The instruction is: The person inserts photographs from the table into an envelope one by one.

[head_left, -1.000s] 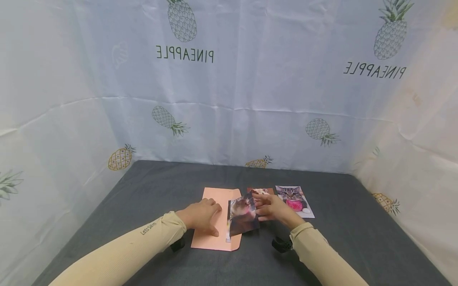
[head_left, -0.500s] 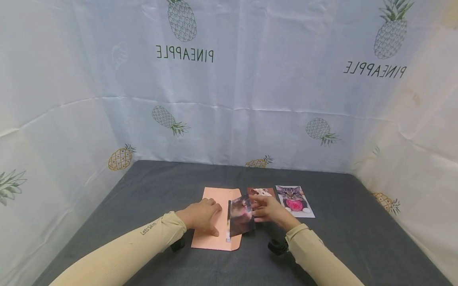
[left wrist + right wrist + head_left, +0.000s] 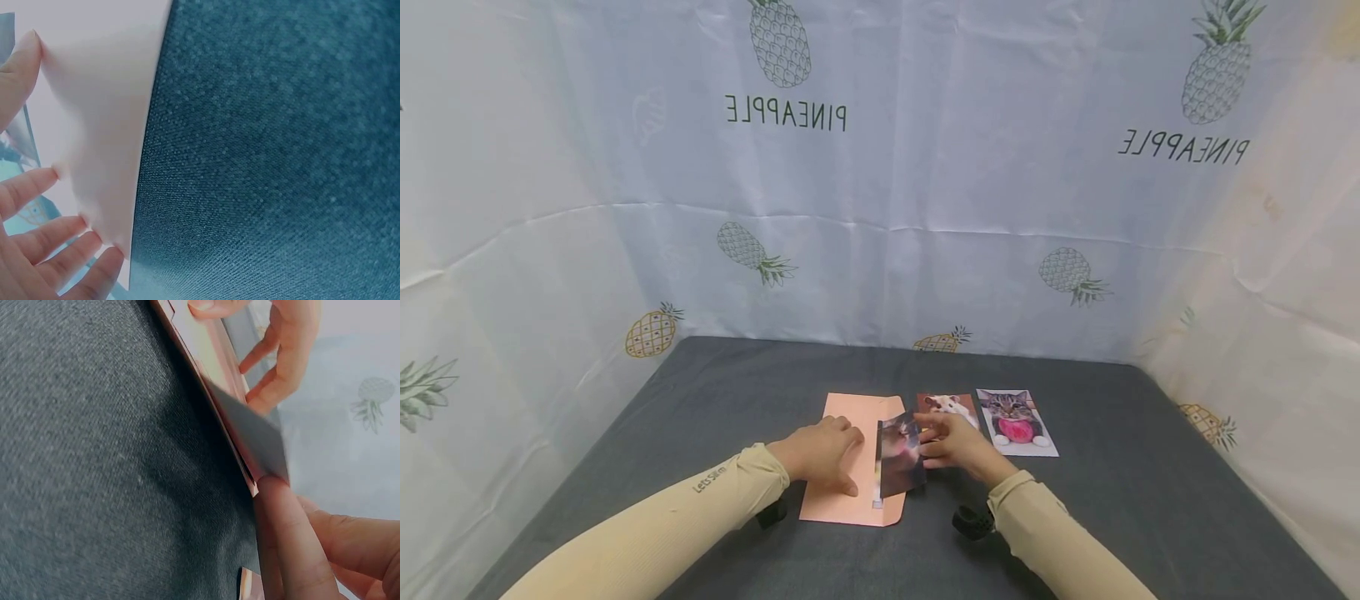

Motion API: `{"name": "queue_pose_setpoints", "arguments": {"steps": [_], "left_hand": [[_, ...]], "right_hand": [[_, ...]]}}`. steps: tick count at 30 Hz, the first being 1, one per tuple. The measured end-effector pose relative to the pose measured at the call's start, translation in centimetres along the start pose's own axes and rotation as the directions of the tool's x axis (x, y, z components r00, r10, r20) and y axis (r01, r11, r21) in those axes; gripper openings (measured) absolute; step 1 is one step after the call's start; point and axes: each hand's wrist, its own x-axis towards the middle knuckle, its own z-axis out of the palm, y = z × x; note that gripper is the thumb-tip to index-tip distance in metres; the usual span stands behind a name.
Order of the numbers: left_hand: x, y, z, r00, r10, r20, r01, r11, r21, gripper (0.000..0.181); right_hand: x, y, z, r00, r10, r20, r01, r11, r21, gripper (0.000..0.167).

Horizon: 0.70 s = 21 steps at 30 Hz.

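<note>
A pink-orange envelope [image 3: 850, 410] lies on the dark cloth, its flap side to the right. My left hand [image 3: 822, 454] rests on it with fingers and thumb spread; in the left wrist view the fingertips of this hand [image 3: 62, 250] touch the pale paper. My right hand [image 3: 958, 448] pinches the right edge of a dark photo [image 3: 898, 467], whose left part lies over the envelope's right side. Seen from the right wrist, the right hand [image 3: 312, 544] holds the photo [image 3: 256, 440] tilted, its far end at the envelope's opening [image 3: 215, 419].
Behind the right hand lies a photo of a white and brown animal [image 3: 946, 402]. To its right is a cat photo [image 3: 1017, 429]. Dark cloth [image 3: 1135, 483] covers the table, and a pineapple-print curtain [image 3: 887, 167] hangs behind and at both sides.
The right hand has moved slightly left with the dark photo, and less of the photo shows beyond the envelope's right edge. The left hand has stayed in place.
</note>
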Motion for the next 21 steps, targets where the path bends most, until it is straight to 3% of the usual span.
{"name": "queue_pose_setpoints", "arguments": {"steps": [21], "left_hand": [[0.0,0.0,-0.1,1.0,-0.004,0.008,0.004,1.0,0.013,0.071]], "right_hand": [[0.4,-0.2,2.2,0.997,0.009,-0.08,-0.016,0.996,-0.092,0.056]]}}
